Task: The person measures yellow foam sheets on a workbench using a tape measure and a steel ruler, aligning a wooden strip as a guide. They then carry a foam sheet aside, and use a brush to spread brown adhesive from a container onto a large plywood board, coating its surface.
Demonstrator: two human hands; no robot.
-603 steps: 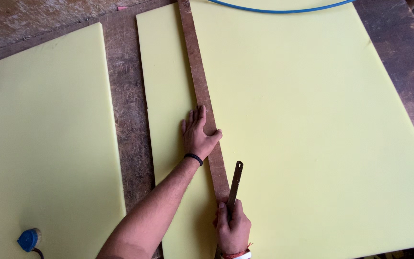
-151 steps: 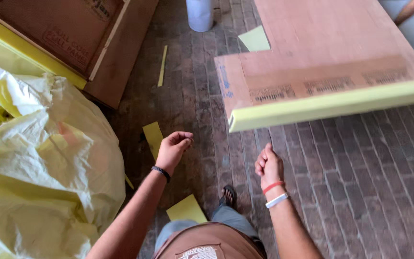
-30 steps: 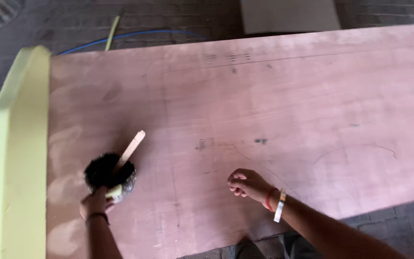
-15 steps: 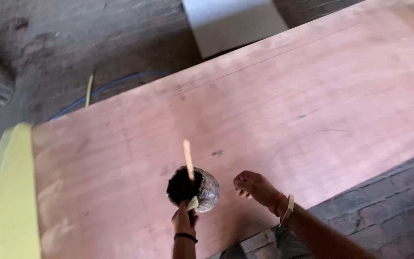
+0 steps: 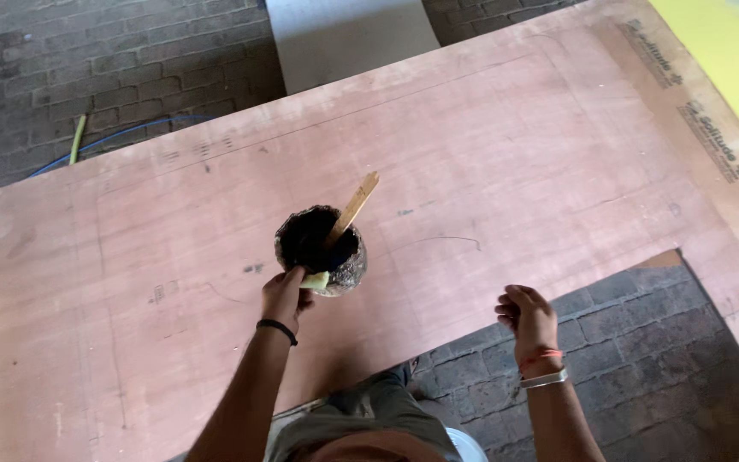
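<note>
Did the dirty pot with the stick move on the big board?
Yes. The pot, held by the left hand, has moved right across the plywood board, away from its yellow foam end.

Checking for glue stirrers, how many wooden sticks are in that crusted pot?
1: a wooden stick leans in the crusted pot, which the left hand holds over the plywood sheet. Others might be hidden inside.

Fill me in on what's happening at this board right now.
A person stands over a large plywood sheet laid flat above a brick floor. The left hand grips a grimy, dark-crusted can by its rim, with a small yellow scrap pinched against it. A wooden stick leans out of the can. The right hand hangs loosely curled and empty at the sheet's near edge. Yellow foam lies on the far right corner.
</note>
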